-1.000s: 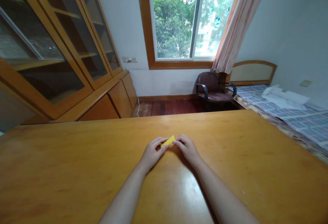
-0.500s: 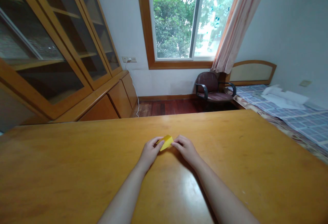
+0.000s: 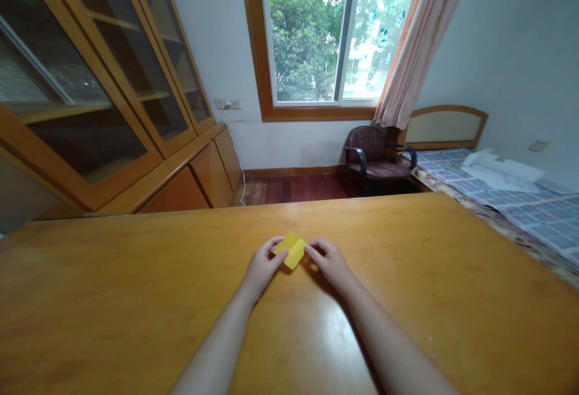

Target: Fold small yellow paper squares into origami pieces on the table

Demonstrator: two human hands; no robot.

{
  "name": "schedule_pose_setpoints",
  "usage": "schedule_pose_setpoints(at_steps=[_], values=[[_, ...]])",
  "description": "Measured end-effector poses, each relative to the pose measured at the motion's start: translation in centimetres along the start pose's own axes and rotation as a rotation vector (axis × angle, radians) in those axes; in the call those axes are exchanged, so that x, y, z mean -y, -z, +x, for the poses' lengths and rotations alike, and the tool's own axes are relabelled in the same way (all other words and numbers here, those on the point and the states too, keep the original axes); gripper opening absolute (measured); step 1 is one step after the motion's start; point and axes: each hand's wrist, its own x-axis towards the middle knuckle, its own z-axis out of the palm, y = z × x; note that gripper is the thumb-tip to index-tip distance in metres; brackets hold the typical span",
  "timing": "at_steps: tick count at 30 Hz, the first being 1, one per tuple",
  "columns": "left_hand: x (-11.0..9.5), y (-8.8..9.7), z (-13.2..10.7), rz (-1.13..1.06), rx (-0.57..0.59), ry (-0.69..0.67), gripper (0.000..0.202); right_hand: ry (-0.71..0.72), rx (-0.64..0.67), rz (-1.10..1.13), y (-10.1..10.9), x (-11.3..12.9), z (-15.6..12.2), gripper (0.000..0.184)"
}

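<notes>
A small yellow folded paper (image 3: 292,249) lies between my two hands near the middle of a wooden table (image 3: 136,286). My left hand (image 3: 262,265) pinches its left edge with thumb and fingers closed on it. My right hand (image 3: 329,262) pinches its right edge the same way. The paper shows a crease down its middle and looks partly spread open. Both forearms reach in from the bottom of the view.
A glass-fronted wooden cabinet (image 3: 90,93) stands along the left wall. Behind the table are a window (image 3: 330,27), a dark red armchair (image 3: 375,157) and a pink curtain (image 3: 420,39). A bed (image 3: 511,196) with white sheets of paper on it lies to the right.
The yellow paper has been opened out from a narrow strip into a wider, flatter piece. Both hands have stayed in nearly the same place.
</notes>
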Motion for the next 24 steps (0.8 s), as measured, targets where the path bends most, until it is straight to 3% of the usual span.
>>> schedule_pose_setpoints(at_steps=[8,12,17,24], values=[[-0.6,0.0,-0.2,0.092,0.066,-0.035,0.027,-0.008,0.146,-0.019,-0.2,0.3,-0.4,0.018],[-0.4,0.0,-0.3,0.051,0.066,0.016,0.03,0.005,0.11,-0.042,-0.2,0.3,-0.4,0.017],[-0.5,-0.1,-0.4,-0.133,0.123,0.097,0.049,-0.005,0.052,-0.039,-0.2,0.2,-0.4,0.016],[-1.4,-0.3,-0.6,-0.144,0.156,0.132,0.055,-0.049,0.024,0.048,-0.3,-0.2,-0.2,0.015]])
